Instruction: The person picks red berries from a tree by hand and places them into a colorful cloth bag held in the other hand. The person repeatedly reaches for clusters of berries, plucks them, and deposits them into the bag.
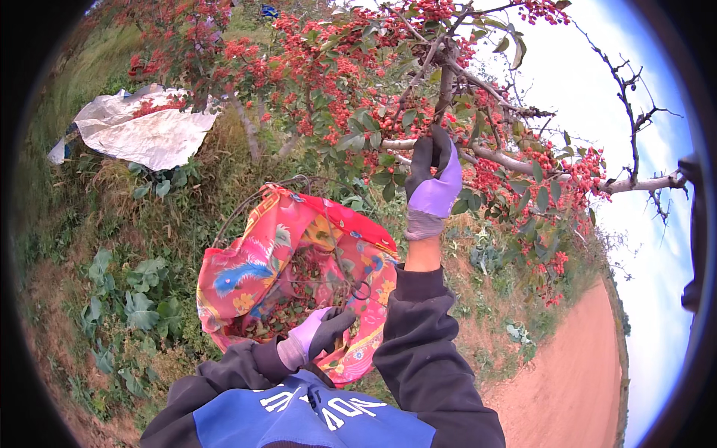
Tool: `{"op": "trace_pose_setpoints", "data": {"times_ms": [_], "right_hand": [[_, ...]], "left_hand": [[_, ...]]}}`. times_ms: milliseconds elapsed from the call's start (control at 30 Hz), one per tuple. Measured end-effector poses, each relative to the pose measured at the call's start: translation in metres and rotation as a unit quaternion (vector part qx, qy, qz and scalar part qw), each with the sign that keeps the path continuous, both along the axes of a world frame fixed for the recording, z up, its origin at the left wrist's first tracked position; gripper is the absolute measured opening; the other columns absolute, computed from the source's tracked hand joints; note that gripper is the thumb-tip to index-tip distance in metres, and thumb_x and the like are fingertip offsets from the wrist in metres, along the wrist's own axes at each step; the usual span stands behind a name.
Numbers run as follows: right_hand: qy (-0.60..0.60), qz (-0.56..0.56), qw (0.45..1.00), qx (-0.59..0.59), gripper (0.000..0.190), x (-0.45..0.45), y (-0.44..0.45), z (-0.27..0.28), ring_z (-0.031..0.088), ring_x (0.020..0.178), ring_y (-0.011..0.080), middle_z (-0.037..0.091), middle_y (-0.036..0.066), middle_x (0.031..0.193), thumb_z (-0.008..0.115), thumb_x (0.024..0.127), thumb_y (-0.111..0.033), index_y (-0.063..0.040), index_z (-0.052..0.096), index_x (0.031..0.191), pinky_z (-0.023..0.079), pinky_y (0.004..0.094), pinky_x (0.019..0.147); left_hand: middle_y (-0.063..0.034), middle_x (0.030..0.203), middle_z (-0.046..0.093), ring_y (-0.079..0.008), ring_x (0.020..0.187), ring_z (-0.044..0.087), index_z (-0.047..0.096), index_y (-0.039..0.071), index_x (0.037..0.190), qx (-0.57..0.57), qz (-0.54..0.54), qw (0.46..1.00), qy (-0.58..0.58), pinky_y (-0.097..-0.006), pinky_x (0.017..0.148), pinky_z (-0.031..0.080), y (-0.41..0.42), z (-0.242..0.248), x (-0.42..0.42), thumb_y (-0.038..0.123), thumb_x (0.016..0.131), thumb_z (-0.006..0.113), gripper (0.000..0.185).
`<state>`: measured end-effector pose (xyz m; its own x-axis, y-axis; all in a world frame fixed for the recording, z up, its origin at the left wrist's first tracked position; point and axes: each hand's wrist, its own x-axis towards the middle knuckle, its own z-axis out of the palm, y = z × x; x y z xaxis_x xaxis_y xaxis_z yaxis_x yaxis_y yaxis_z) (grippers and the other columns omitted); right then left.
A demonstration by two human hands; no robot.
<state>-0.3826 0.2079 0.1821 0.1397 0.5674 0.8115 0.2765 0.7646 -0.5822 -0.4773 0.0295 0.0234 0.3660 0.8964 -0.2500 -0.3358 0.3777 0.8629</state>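
My right hand, in a purple and black glove, reaches up among the branches of a tree, its fingertips at a stem beside clusters of small red berries. What its fingers pinch, if anything, is hidden. Below and to the left, my left hand, gloved alike, is at the near side of a bag of red floral cloth; its fingers are curled, and whether they hold something does not show. Picked berries and leaves lie inside the bag, whose mouth is spread by a wire hoop.
A whitish sheet with red berries on it lies on the grass at the upper left. A thick bare branch runs right from my right hand, near thorny twigs. Broad-leaved plants grow at left; a dirt path runs at lower right.
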Motion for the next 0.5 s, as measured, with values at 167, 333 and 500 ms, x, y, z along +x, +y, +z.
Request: {"op": "trace_pose_setpoints", "data": {"times_ms": [167,333,500], "right_hand": [[-0.048,-0.030,0.985,0.165,0.023,0.004,-0.013,-0.012,0.058,0.090,0.0168,0.060,0.010,0.102,0.056,0.085,0.001,0.002,0.057,0.107,0.046,0.0286,0.080],[-0.114,-0.069,0.977,0.165,0.038,0.004,-0.016,-0.010,0.056,0.096,0.0335,0.057,0.018,0.105,0.068,0.075,-0.005,0.001,0.054,0.109,0.045,0.0380,0.083],[-0.204,-0.180,0.950,0.154,0.035,0.011,-0.015,0.007,0.056,0.087,0.0357,0.059,0.018,0.097,0.068,0.076,-0.018,-0.002,0.058,0.105,0.043,0.0418,0.076]], "left_hand": [[0.0051,0.063,0.048,-0.0043,0.056,0.044,0.057,0.008,0.080,-0.023,-0.006,1.000,-0.008,-0.0210,0.047,0.032,0.000,0.001,-0.005,0.035,0.087,0.057,0.028],[0.0053,0.062,0.047,-0.0040,0.055,0.044,0.057,0.008,0.081,-0.017,-0.004,1.000,0.002,-0.0198,0.046,0.033,0.000,-0.001,-0.005,0.035,0.088,0.056,0.028],[0.0031,0.061,0.046,-0.0054,0.053,0.044,0.056,0.007,0.083,-0.008,-0.006,1.000,0.017,-0.0227,0.043,0.034,0.001,-0.002,-0.001,0.036,0.088,0.055,0.030]]}}
